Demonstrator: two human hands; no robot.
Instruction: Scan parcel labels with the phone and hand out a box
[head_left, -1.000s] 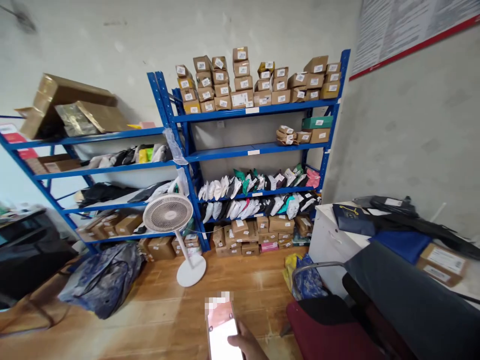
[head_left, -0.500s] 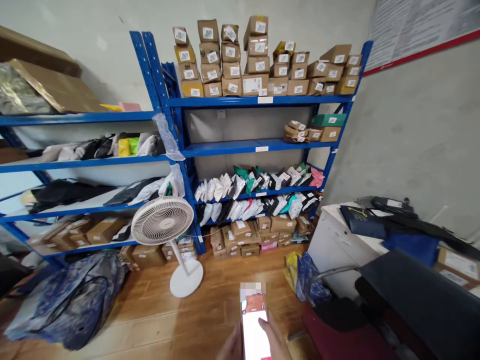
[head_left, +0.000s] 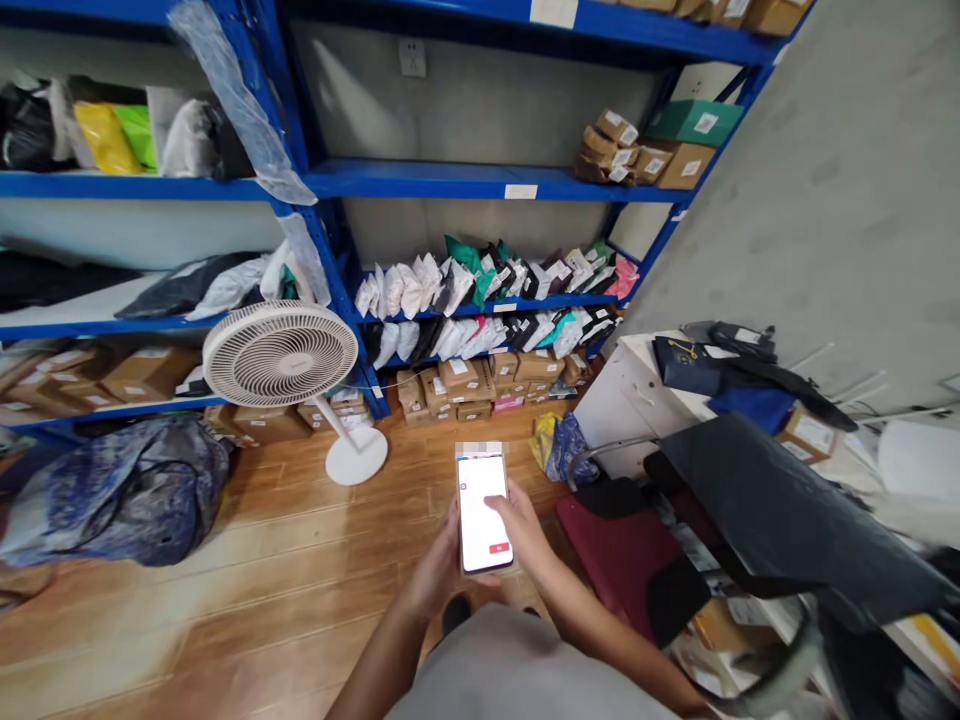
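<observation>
A smartphone (head_left: 480,525) with a bright white screen is held upright in front of my body, low in the middle of the view. My left hand (head_left: 441,560) wraps its left side. On the other side, my right hand (head_left: 525,525) grips the edge, and its thumb lies over the screen. A red button shows near the bottom of the display; the finer text is too small to read. The fingers behind the phone are mostly hidden.
Blue shelves (head_left: 420,180) with bagged parcels (head_left: 420,285) and cartons stand ahead. A white fan (head_left: 281,350) stands front left, near a large blue-grey sack (head_left: 127,490). At right are a red-and-black chair (head_left: 622,550) and a white cabinet (head_left: 600,410).
The view has tilted downward, so the shelves sit higher and my forearms and clothing show. The phone is now fully in view, still in both hands, and its screen content differs.
</observation>
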